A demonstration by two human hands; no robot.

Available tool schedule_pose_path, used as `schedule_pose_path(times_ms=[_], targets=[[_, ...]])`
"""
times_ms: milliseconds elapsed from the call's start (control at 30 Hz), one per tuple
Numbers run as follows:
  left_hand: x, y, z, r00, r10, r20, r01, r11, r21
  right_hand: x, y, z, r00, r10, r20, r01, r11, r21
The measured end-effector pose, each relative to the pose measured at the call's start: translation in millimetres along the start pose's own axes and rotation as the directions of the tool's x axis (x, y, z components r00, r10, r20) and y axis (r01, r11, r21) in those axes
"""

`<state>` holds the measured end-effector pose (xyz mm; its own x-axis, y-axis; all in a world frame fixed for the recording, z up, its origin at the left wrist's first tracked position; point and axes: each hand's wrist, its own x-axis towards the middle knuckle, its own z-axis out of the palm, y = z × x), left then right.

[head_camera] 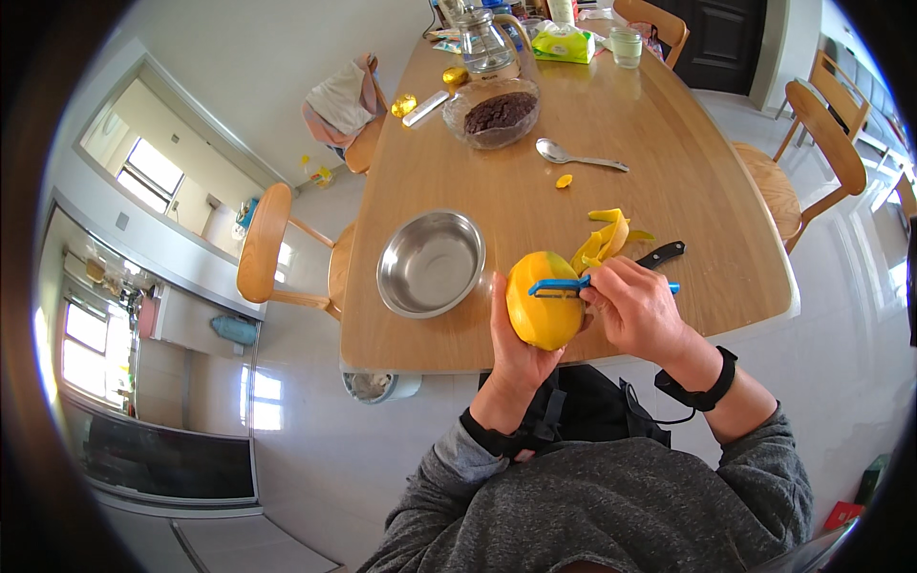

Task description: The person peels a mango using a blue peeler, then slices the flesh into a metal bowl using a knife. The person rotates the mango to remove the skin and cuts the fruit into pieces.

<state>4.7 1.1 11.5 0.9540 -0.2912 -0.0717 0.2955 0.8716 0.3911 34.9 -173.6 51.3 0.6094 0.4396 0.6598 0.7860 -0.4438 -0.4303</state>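
My left hand [517,362] holds a yellow mango [544,304] from its left side and below. Most of the fruit's visible surface is peeled, with a small greenish area at the top. In my right hand [637,308] is a blue peeler [559,286], its blade lying against the mango's upper right part. Yellow peel strips [607,240] lie on the wooden table [673,208] just beyond my right hand. The black handle of a knife [662,255] shows beside them; the rest of the knife is hidden. An empty stainless steel bowl [431,263] stands left of the mango.
Farther back are a spoon [582,156], a small peel piece [564,181] and a glass bowl [491,132] holding a dark, crumbly mass. A glass kettle [491,50], a green tissue pack [564,43] and a cup [626,49] stand beyond. Wooden chairs [263,243] flank the table.
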Motion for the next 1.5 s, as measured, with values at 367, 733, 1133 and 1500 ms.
schedule_pose_path(times_ms=[367, 733, 1133, 1500], targets=[[-0.9, -1.6, 3.8, 0.998, -0.035, -0.045, 0.037, 0.999, 0.039, 6.4, 5.7, -2.2, 0.993, 0.111, -0.031, -0.107, 0.988, 0.108], [-2.3, -1.3, 5.4, 1.000, -0.022, -0.013, 0.023, 0.998, 0.063, 6.6, 8.0, -4.0, 0.993, 0.114, -0.023, -0.111, 0.989, 0.098], [-4.0, -3.9, 8.9, 1.000, 0.001, -0.026, 0.002, 0.996, 0.093, 4.2, 6.0, -4.6, 0.995, 0.099, -0.033, -0.093, 0.985, 0.146], [-1.6, -2.4, 1.4, 0.998, -0.039, -0.050, 0.040, 0.999, 0.032, 9.3, 24.2, 3.9, 0.981, 0.172, -0.089, -0.158, 0.977, 0.143]])
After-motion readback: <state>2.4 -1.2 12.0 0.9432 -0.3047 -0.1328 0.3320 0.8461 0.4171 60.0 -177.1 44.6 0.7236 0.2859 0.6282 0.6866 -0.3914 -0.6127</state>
